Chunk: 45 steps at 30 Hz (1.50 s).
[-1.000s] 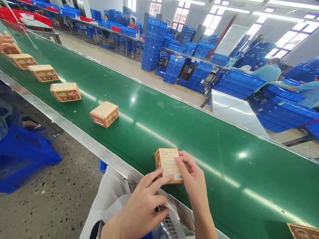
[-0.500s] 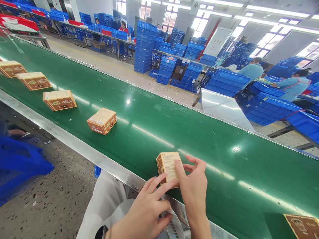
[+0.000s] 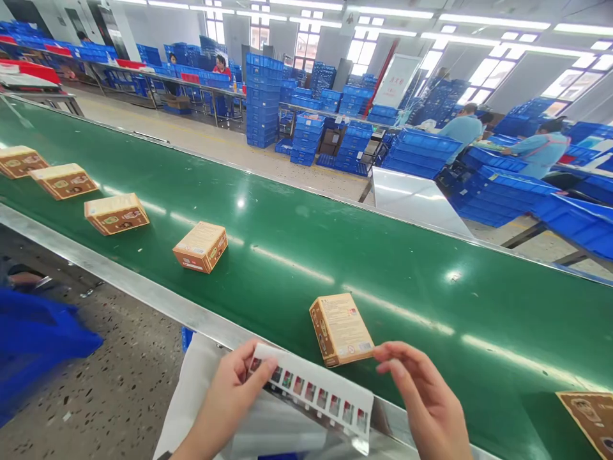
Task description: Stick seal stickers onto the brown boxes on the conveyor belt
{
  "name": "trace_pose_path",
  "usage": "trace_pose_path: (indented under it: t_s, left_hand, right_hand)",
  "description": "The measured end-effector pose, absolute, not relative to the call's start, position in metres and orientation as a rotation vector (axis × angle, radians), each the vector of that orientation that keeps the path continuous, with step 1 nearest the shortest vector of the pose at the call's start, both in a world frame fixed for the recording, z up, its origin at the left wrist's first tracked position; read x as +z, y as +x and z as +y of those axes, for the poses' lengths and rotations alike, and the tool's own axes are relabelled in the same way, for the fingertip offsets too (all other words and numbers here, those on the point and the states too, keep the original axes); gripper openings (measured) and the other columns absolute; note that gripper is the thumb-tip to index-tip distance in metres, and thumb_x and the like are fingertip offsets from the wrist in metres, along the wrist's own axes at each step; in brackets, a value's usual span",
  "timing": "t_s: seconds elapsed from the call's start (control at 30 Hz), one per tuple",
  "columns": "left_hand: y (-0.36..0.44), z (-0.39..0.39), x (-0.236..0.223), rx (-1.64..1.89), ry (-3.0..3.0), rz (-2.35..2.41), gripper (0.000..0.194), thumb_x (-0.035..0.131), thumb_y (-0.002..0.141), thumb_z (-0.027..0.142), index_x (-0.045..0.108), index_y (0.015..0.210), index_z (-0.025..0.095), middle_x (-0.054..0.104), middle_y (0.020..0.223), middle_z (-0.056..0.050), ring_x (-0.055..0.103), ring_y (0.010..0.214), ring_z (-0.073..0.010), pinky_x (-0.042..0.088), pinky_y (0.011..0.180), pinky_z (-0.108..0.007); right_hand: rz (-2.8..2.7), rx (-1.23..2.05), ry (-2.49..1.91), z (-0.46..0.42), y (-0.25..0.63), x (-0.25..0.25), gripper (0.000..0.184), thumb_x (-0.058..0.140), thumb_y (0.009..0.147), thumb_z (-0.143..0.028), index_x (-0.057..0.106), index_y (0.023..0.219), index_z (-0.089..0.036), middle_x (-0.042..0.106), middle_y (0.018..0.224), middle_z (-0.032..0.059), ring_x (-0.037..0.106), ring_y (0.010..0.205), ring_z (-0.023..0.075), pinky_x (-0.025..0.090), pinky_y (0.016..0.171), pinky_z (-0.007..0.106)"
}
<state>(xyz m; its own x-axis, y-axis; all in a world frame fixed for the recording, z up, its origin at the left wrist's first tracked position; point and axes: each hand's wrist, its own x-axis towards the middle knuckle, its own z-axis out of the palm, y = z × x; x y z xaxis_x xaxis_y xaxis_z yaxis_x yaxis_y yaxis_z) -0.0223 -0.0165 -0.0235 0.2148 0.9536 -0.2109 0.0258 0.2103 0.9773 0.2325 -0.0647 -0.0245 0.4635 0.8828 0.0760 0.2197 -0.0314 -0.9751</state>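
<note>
A strip of small stickers [image 3: 322,391] on white backing is pinched between the thumb and fingers of my left hand [image 3: 242,377], held low over the near edge of the belt. Just beyond it, a brown and cream cardboard box [image 3: 342,329] lies on the green belt, its printed cream face up with a small red and blue sticker [image 3: 352,312] on it. To the right, my right hand [image 3: 421,390] is open, thumb and forefinger slightly apart, fingertips beside the box's near right corner. I cannot tell whether they touch it.
Similar boxes stand in a line up the green conveyor belt [image 3: 287,223] to the left, the nearest box [image 3: 201,248] among them. Another box [image 3: 587,415] is at the lower right. A metal rail [image 3: 205,326] edges the belt. Blue crates [image 3: 263,99] and several people are beyond.
Both hands have come off the box, and the sticker on its top is in plain view. My left hand now holds up the sticker strip. My right hand has moved right and toward me.
</note>
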Motion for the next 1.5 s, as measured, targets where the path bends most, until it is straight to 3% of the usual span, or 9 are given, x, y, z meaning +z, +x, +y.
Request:
trace_pose_path:
  t_s: [0.17,0.27,0.4,0.57,0.77,0.87,1.0,1.13,1.5]
  left_hand:
    - [-0.027,-0.017,-0.011,0.873,1.049,1.141,0.047,0.071,0.080,0.064,0.063,0.078,0.017,0.063,0.067,0.002,0.058,0.064,-0.0131,0.049,0.062,-0.019]
    - [-0.026,-0.019,-0.007,0.815,1.041,1.116,0.043,0.072,0.081,0.060,0.062,0.083,0.018,0.063,0.068,0.002,0.059,0.066,-0.0131,0.048,0.063,-0.019]
    - [-0.030,-0.022,0.002,0.799,1.130,1.081,0.048,0.086,0.066,0.037,0.067,0.107,0.023,0.073,0.103,-0.001,0.060,0.069,-0.0117,0.048,0.062,-0.018]
    - [-0.042,-0.019,0.008,0.557,1.337,1.060,0.014,0.079,0.071,0.029,0.077,0.079,0.018,0.072,0.068,-0.002,0.061,0.061,-0.0147,0.045,0.056,-0.019]
    - [-0.050,-0.006,0.007,0.440,1.659,1.005,0.028,0.069,0.082,0.036,0.079,0.064,0.017,0.072,0.057,-0.004,0.062,0.051,-0.0151,0.044,0.049,-0.019]
    - [-0.052,-0.002,0.012,0.489,1.829,1.013,0.016,0.068,0.082,0.029,0.082,0.086,0.022,0.080,0.082,-0.003,0.074,0.074,-0.0206,0.058,0.068,-0.023]
    - [-0.040,-0.010,0.019,0.721,2.245,0.959,0.035,0.067,0.082,0.018,0.071,0.116,0.025,0.075,0.116,-0.003,0.071,0.107,-0.0237,0.057,0.093,-0.031]
    - [-0.015,-0.026,0.019,0.775,2.337,0.871,0.009,0.059,0.097,0.027,0.066,0.100,0.023,0.077,0.092,0.000,0.073,0.080,-0.0173,0.056,0.072,-0.024]
    - [-0.015,-0.023,0.017,0.696,2.340,0.861,0.026,0.046,0.104,0.025,0.061,0.084,0.021,0.071,0.071,0.005,0.064,0.055,-0.0100,0.041,0.051,-0.020]
  right_hand:
    - [-0.985,1.004,-1.311,-0.093,0.191,-0.023,0.069,0.086,0.071,-0.061,0.062,0.128,-0.030,0.069,0.120,0.0085,0.065,0.111,0.0275,0.053,0.094,0.033]
    - [-0.901,1.033,-1.323,-0.092,0.177,-0.016,0.058,0.085,0.076,-0.053,0.063,0.125,-0.030,0.070,0.099,0.0040,0.069,0.086,0.0212,0.057,0.077,0.027]
    - [-0.789,1.121,-1.343,-0.087,0.177,-0.005,0.047,0.086,0.074,-0.050,0.070,0.112,-0.028,0.062,0.074,-0.0022,0.060,0.062,0.0171,0.053,0.060,0.025]
    - [-0.837,1.215,-1.411,-0.089,0.179,0.001,0.040,0.088,0.067,-0.057,0.076,0.087,-0.023,0.065,0.071,0.0013,0.058,0.063,0.0185,0.049,0.058,0.025]
    - [-0.989,1.154,-1.545,-0.091,0.183,-0.003,0.050,0.079,0.069,-0.071,0.073,0.066,-0.021,0.055,0.056,0.0002,0.044,0.051,0.0153,0.038,0.048,0.025]
    - [-1.109,1.057,-1.582,-0.091,0.181,-0.007,0.049,0.074,0.075,-0.070,0.075,0.066,-0.022,0.054,0.054,-0.0002,0.040,0.050,0.0148,0.033,0.047,0.026]
    - [-1.166,1.016,-1.585,-0.091,0.170,-0.010,0.043,0.072,0.081,-0.064,0.075,0.068,-0.023,0.054,0.053,-0.0015,0.038,0.048,0.0139,0.029,0.047,0.026]
    - [-1.141,1.042,-1.508,-0.089,0.160,-0.011,0.042,0.069,0.084,-0.063,0.076,0.071,-0.023,0.063,0.060,0.0006,0.050,0.053,0.0169,0.036,0.051,0.026]
    - [-1.148,1.155,-1.376,-0.087,0.174,-0.002,0.036,0.076,0.083,-0.060,0.076,0.076,-0.024,0.069,0.072,0.0028,0.060,0.066,0.0187,0.048,0.062,0.025]
